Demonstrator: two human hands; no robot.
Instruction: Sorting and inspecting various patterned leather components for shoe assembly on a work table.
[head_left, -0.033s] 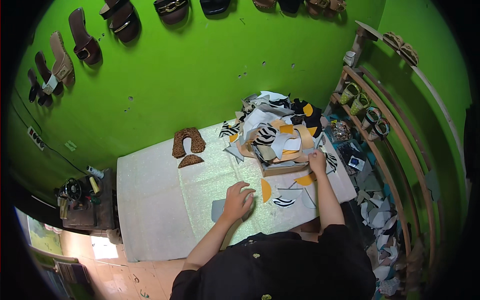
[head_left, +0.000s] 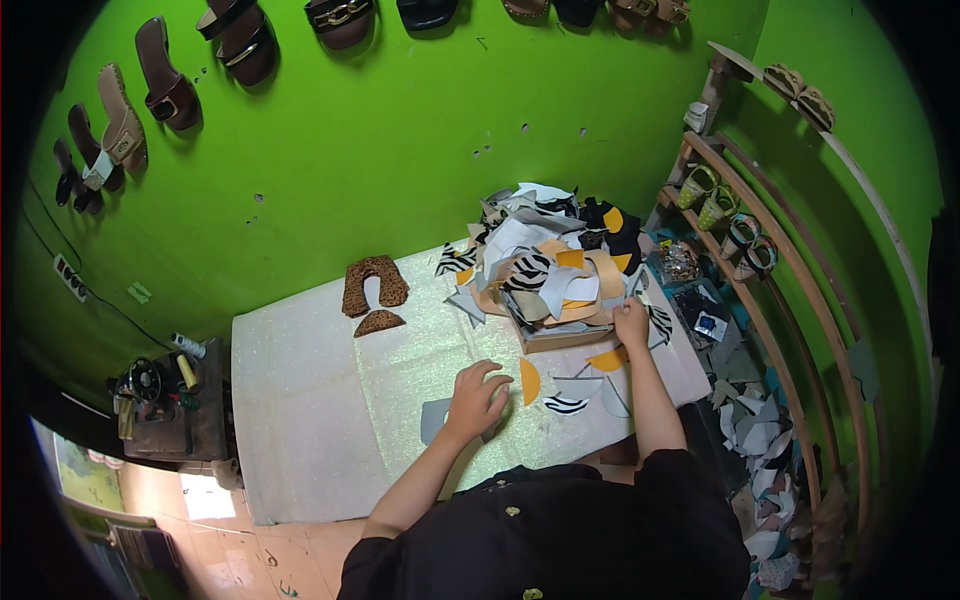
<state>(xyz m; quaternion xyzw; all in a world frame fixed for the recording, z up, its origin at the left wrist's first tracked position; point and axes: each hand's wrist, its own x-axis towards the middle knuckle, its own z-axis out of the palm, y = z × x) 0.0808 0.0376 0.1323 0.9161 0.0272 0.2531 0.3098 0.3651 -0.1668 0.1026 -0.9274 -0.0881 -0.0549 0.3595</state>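
Note:
My left hand [head_left: 479, 398] hovers over or rests on the table with fingers apart, holding nothing. Partly under it lies a grey flat piece [head_left: 434, 420]. My right hand [head_left: 631, 325] is closed at the right front corner of a cardboard box [head_left: 560, 342]; what its fingers grip is hidden. The box overflows with a heap of material scraps [head_left: 530, 240] in white, grey, tan, black, yellow and zebra print. Between my hands lie a yellow half-round piece [head_left: 530, 381], a zebra-print scrap [head_left: 566, 404] and a pale grey scrap [head_left: 613, 398].
Leopard-print pieces [head_left: 378, 322] lie on the covered table [head_left: 290, 400] at the back. A sewing machine [head_left: 142, 380] stands left. Sandals [head_left: 250, 50] hang on the green wall. A wooden rack [head_left: 770, 270] with shoes stands right, above scraps [head_left: 760, 430] piled below.

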